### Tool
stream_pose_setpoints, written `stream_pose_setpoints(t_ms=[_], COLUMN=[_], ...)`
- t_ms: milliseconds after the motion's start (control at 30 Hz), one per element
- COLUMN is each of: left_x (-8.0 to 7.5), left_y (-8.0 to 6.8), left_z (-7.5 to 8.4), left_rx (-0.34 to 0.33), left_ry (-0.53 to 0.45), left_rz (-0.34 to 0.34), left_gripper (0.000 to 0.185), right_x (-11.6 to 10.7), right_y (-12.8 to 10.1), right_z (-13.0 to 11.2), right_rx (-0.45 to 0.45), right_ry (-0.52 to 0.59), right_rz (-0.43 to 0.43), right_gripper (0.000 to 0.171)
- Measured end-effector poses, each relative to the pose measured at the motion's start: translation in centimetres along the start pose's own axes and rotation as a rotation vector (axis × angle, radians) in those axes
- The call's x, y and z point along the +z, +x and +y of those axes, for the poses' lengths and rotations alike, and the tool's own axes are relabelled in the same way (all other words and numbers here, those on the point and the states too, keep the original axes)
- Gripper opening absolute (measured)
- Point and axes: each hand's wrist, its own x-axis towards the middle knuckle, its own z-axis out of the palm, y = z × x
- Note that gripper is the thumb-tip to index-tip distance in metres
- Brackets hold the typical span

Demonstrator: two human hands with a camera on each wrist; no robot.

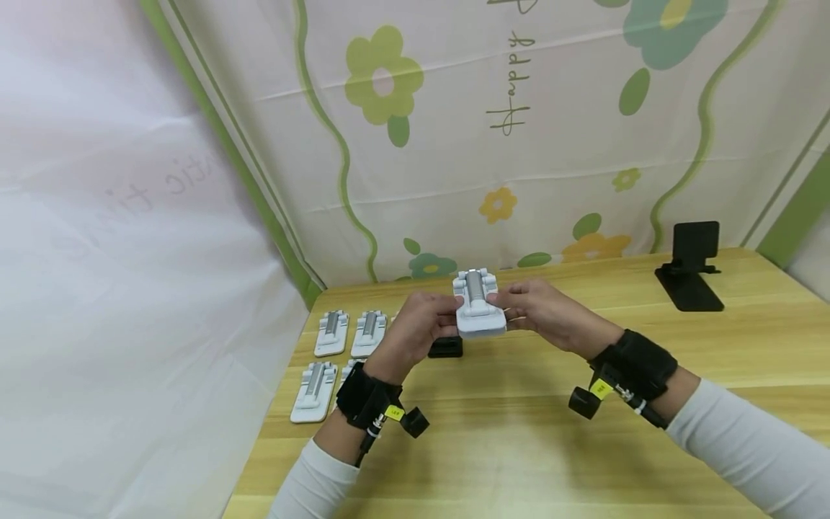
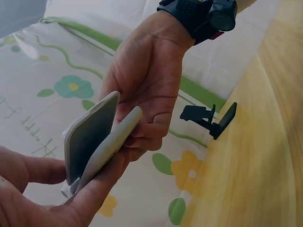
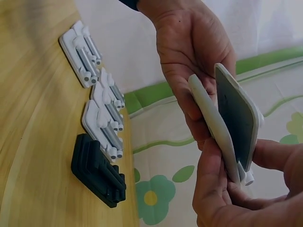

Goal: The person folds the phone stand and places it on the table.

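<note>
- Fingers of both hands are curling round the white folding stand (image 1: 478,310), left hand (image 1: 415,328) and right hand (image 1: 547,313) gripping opposite edges above the table (image 1: 519,432).
- Plates are parting slightly (barely unfolded).
- White stands (image 1: 331,333) and a folded black stand (image 1: 445,347) are lying untouched; one black stand (image 1: 692,267) is standing opened.

The white stand (image 1: 480,311) pinched between the left hand (image 1: 415,326) and the right hand (image 1: 543,311) looks like smooth matt plastic, with a dull silvery metal-looking hinge bar on top; its inner plate is matt grey. The flat white stands (image 1: 331,334) left of the left hand show the same matt plastic and silvery bars. Just beyond the left hand lies a matt black folded stand (image 3: 98,171). The table (image 1: 519,432) below both hands is pale wood with a smooth, lightly glossy grain. The wrist straps (image 1: 632,364) are black cloth. Behind hangs a creased, printed cloth backdrop (image 1: 454,144).
</note>
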Motion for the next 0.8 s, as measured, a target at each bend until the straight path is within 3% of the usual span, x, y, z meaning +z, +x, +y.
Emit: stream_pose_setpoints(t_ms=[400, 533, 600, 667, 800], left_x=[0.0, 0.2, 0.5, 1.0, 2.0], left_y=[0.1, 0.1, 0.1, -0.1, -0.8], left_z=[-0.5, -0.4, -0.3, 0.0, 0.5], left_rx=[-0.029, -0.020, 0.002, 0.023, 0.073], left_ry=[0.076, 0.135, 0.224, 0.376, 0.661], left_rz=[0.036, 0.076, 0.108, 0.128, 0.104], left_gripper=[0.036, 0.039, 0.037, 0.038, 0.047], right_x=[0.2, 0.2, 0.3, 0.3, 0.6], right_y=[0.1, 0.0, 0.0, 0.0, 0.1], right_z=[0.6, 0.5, 0.5, 0.5, 0.6], right_rx=[-0.017, -0.017, -0.023, -0.032, -0.044], right_ry=[-0.017, -0.011, -0.007, 0.001, 0.017], right_rz=[0.028, 0.048, 0.054, 0.056, 0.049], right_gripper=[0.042, 0.037, 0.035, 0.033, 0.032])
